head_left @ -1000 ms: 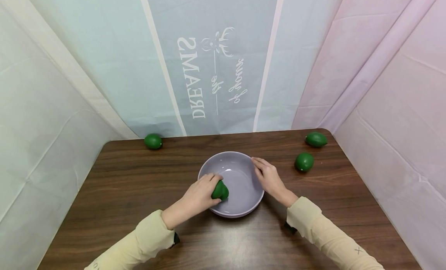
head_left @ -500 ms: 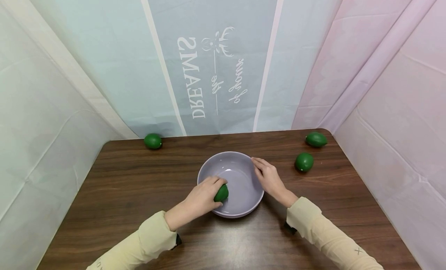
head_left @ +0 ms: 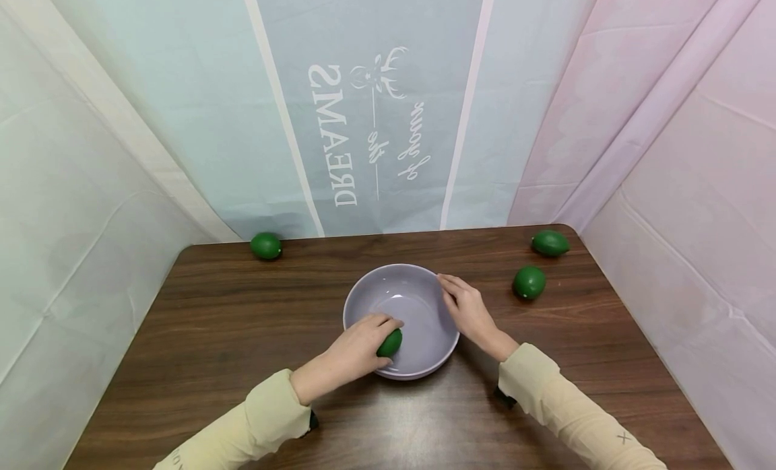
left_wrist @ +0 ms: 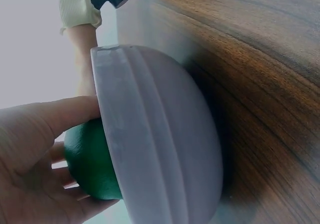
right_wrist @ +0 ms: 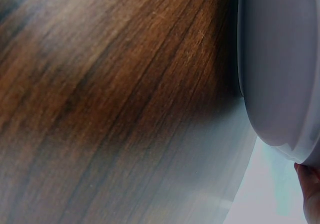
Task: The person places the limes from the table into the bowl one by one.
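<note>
Your left hand (head_left: 364,342) has a firm grip on one green lime (head_left: 390,343): thumb on the side toward you, fingers curled over the far side. That lime is inside the lavender bowl (head_left: 424,318), low on your left, by the near-left wall. Left wrist view has it partly below the rim, thumb tip dipping behind the edge. Can't tell if it touches the bowl's floor; hand and wall cover that.

Your right hand (head_left: 471,312) lies over the rim on the right side, fingertips at the edge. Can't tell from these views whether that grip pinches the wall or just rests there. Right wrist view: mostly wood grain and the bowl's outer wall, with a fingertip at the rim.

Bowl sits upright on the dark wood table (head_left: 242,335), roughly mid-width. Three more limes on the table: far-left lime (head_left: 266,246) by the back edge, back-right lime (head_left: 550,243) in the corner, front-right lime (head_left: 530,282) just nearer you, those two near each other but apart. Behind: pale blue-grey cloth (head_left: 388,25) with mirrored white lettering. Both your cream sleeves (head_left: 275,406) have a dark piece under the cuff.
</note>
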Motion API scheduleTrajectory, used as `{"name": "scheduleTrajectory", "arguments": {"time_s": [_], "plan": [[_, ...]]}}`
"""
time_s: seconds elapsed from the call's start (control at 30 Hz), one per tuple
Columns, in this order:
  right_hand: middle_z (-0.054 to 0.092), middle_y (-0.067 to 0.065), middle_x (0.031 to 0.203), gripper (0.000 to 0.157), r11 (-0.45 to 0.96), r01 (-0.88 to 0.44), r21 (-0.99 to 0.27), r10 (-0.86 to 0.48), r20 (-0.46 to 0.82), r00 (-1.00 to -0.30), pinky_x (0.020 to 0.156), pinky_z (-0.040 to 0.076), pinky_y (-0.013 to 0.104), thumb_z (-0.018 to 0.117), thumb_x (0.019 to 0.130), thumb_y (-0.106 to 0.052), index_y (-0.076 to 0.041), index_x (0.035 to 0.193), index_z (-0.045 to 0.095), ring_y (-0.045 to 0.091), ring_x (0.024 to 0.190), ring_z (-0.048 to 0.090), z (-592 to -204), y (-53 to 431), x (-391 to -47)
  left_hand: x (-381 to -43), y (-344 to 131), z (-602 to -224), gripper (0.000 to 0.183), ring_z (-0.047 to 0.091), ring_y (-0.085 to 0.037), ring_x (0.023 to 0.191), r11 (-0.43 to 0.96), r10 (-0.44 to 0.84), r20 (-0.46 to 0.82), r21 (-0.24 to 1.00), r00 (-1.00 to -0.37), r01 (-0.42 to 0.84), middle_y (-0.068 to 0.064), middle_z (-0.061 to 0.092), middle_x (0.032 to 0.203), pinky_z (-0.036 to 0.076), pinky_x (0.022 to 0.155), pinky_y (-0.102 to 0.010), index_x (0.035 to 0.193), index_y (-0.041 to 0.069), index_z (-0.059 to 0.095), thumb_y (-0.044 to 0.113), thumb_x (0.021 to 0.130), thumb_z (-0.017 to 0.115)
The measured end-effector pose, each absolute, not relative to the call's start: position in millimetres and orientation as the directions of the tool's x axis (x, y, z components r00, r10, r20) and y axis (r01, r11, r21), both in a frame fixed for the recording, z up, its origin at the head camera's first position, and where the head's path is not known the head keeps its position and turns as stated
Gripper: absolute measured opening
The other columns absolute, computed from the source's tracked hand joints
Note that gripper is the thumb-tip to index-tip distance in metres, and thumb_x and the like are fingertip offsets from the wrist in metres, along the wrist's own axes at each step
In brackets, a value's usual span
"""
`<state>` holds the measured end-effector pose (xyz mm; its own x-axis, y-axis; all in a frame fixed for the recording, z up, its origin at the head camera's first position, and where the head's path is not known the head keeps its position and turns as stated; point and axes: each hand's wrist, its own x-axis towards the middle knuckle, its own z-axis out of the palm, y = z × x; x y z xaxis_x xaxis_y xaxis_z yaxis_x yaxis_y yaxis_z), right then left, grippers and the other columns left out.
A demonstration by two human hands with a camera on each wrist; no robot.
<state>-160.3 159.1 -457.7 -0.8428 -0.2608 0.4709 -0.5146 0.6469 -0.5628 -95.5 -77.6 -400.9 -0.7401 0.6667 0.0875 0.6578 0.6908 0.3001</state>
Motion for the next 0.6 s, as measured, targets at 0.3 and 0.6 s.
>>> {"name": "scheduleTrajectory", "arguments": {"time_s": [0.3, 0.6], "plan": [[0.060, 0.015, 0.115, 0.029, 0.647, -0.511, -0.566, -0.263, 0.464, -0.846, 0.080, 0.051, 0.037, 0.054, 0.088, 0.001, 0.005, 0.115, 0.061, 0.028, 0.104, 0.059, -458.8, 159.4, -160.7, -95.0, -76.2, -403.7, 0.056, 0.052, -0.022, 0.108, 0.704, 0.671, 0.022, 0.295, -0.741, 0.646, -0.008, 0.055, 0.117, 0.045, 0.090, -0.034, 0.122, 0.007, 0.055, 0.020, 0.072, 0.078], [0.059, 0.015, 0.116, 0.029, 0.650, -0.504, -0.569, -0.265, 0.452, -0.852, 0.079, 0.051, 0.036, 0.054, 0.088, 0.000, 0.004, 0.116, 0.060, 0.027, 0.105, 0.058, -459.6, 160.3, -161.5, -96.9, -75.2, -408.3, 0.057, 0.051, -0.022, 0.110, 0.702, 0.678, 0.014, 0.284, -0.735, 0.653, -0.007, 0.055, 0.118, 0.044, 0.092, -0.034, 0.122, 0.006, 0.055, 0.019, 0.071, 0.078]]}}
